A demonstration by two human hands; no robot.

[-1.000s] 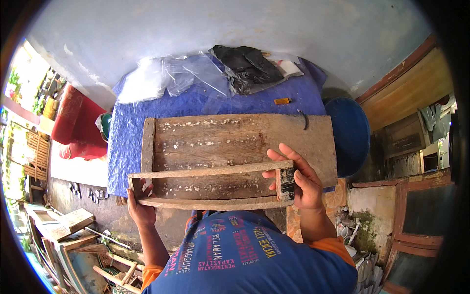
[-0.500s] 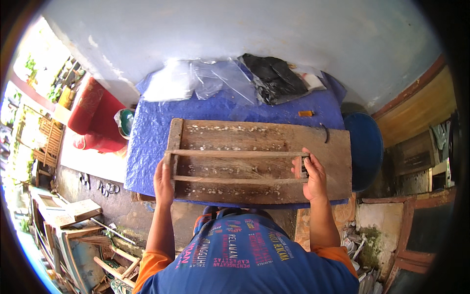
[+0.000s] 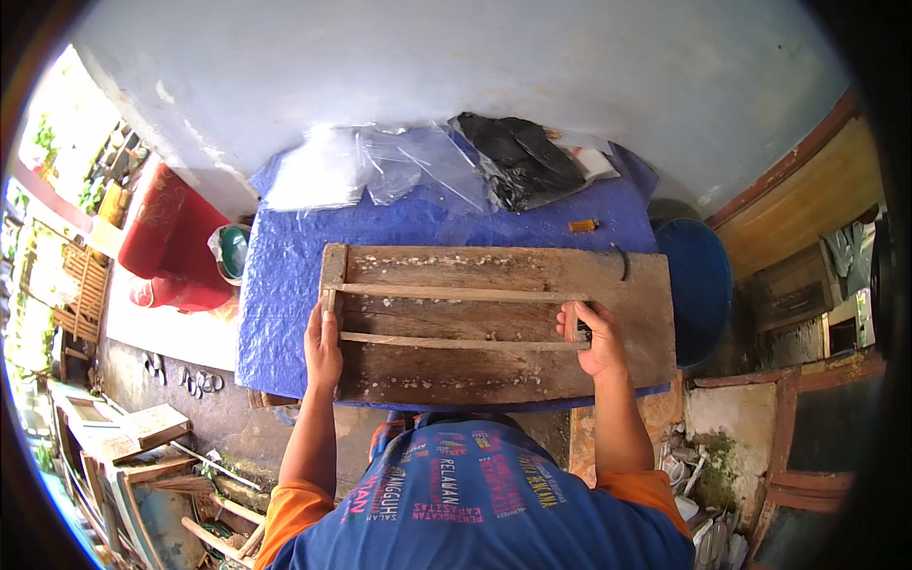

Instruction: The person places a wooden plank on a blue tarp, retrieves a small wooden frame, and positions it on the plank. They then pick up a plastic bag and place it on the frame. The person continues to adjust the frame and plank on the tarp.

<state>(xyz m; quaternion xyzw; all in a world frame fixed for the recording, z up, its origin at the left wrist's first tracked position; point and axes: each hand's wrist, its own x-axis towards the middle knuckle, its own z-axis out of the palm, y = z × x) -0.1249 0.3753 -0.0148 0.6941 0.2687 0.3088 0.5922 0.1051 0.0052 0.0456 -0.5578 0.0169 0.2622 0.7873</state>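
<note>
My left hand (image 3: 324, 350) is closed on the left end of a narrow wooden frame (image 3: 456, 294), its fingers partly hidden. Two thin parallel rails run across to a short end block, which my right hand (image 3: 598, 340) grips between thumb and fingers. Beneath the frame lies a weathered, dark brown wooden board (image 3: 456, 372) with pale flecks. A raised wooden strip runs along the board's left edge. How far the frame stands above the board I cannot tell. A thin dark curved piece (image 3: 622, 262) rests at the board's upper right.
The board lies on a blue tarp-covered table (image 3: 275, 285). Clear plastic sheets (image 3: 408, 166), a black plastic bag (image 3: 521, 161) and a small orange-brown item (image 3: 582, 225) sit toward the wall. A blue barrel (image 3: 696, 294) stands right; a red chair (image 3: 176, 242) left.
The frame has shifted slightly away from me over the board, both hands keeping hold. The right end block appears turned a little. The whole view has also shifted slightly.
</note>
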